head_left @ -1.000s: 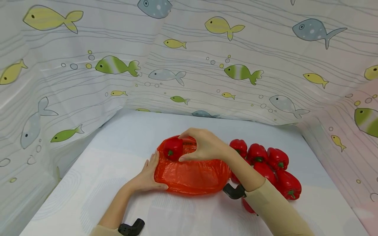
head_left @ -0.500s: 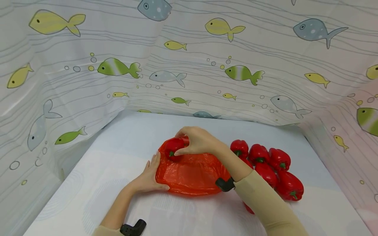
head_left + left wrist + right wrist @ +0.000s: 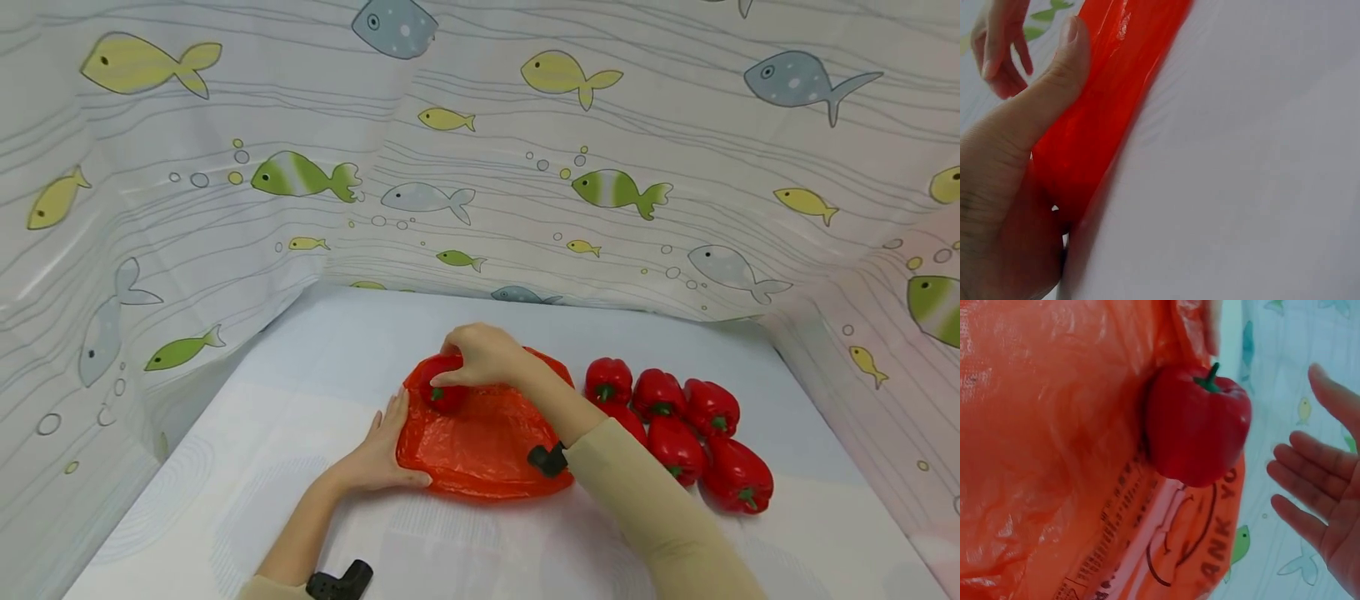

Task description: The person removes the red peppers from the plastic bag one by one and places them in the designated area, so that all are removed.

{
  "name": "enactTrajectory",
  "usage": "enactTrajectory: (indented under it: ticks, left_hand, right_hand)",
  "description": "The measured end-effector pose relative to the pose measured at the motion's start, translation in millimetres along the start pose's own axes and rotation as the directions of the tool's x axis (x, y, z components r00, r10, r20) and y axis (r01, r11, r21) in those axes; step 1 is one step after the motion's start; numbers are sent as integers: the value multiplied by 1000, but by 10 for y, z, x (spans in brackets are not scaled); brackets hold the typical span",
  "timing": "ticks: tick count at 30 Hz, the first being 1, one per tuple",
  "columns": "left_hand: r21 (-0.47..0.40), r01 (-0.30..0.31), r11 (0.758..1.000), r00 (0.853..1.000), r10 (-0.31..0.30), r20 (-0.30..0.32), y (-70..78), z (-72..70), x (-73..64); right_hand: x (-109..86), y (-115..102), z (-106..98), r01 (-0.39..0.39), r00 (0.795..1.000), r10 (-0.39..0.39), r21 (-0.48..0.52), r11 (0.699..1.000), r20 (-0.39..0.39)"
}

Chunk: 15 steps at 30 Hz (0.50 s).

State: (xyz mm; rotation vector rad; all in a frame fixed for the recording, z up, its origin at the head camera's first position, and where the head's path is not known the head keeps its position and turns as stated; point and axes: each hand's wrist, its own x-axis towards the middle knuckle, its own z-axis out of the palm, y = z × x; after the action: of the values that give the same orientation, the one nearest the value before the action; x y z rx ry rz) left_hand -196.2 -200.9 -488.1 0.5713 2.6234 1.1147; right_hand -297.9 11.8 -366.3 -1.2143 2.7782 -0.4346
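An orange-red plastic bag (image 3: 480,450) lies spread on the table, and one red bell pepper (image 3: 444,400) rests in its far left part. My left hand (image 3: 378,450) rests against the bag's left side with its fingers straight, the thumb along the near edge. In the left wrist view the thumb (image 3: 1060,78) overlaps the bag's edge. My right hand (image 3: 487,354) hovers over the pepper in the bag. The right wrist view shows that hand (image 3: 1325,478) with its fingers spread and a gap between it and the pepper (image 3: 1197,425).
Several more red bell peppers (image 3: 677,446) lie in a cluster right of the bag, partly behind my right forearm. A fish-printed curtain (image 3: 525,167) walls in the back and sides of the white table (image 3: 360,325).
My right hand has shifted left across the bag until it is over the pepper, its forearm uncovering more of the pepper cluster. The left hand has stayed at the bag's side.
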Motion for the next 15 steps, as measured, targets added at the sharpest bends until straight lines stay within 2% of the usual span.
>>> enactTrajectory:
  ticks: [8, 15]
  left_hand:
    - [-8, -4, 1000, 1000, 4, 1, 9, 14, -28]
    - [10, 0, 1000, 1000, 0, -3, 4, 19, -19]
  right_hand:
    - [129, -40, 243, -127, 991, 131, -119, 985, 24]
    - [175, -28, 376, -186, 982, 185, -206, 961, -25]
